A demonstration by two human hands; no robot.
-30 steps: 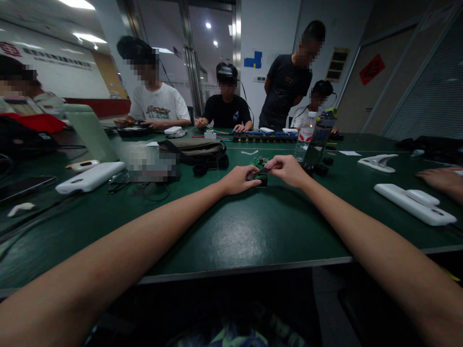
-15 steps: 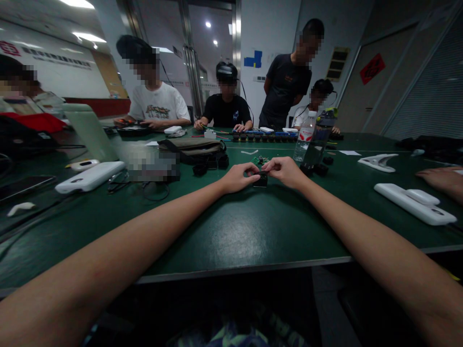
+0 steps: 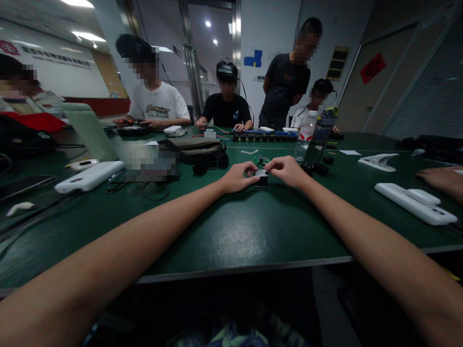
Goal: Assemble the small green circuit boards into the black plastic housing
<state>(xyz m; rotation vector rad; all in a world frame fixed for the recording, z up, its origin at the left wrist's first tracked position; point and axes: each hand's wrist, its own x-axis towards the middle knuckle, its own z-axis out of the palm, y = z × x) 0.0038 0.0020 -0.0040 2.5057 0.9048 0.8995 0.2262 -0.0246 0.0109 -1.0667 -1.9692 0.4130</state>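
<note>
A small black box (image 3: 261, 181) sits on the green table in front of me, between my two hands. My left hand (image 3: 239, 177) is curled round the box's left side, with the thumb along its near left edge. A thin, light grey piece (image 3: 261, 172) lies at the top of the box; its exact kind is too small to tell. At the right edge of this piece, my right hand (image 3: 285, 171) pinches with thumb and forefinger. Just behind the fingers is a small heap of green and metallic bits (image 3: 261, 160), partly hidden.
Black blocks (image 3: 320, 168) and two bottles (image 3: 306, 137) stand to the right, beyond them a white stand (image 3: 378, 162). White power banks (image 3: 412, 202) lie at right and left. A fabric bag (image 3: 193, 147) is at back left. Several people are across the table; another person's hand (image 3: 443, 179) rests far right.
The piece on top of the box looked dark and now shows a light grey face. My right fingers have shifted slightly; my left hand stays on the box.
</note>
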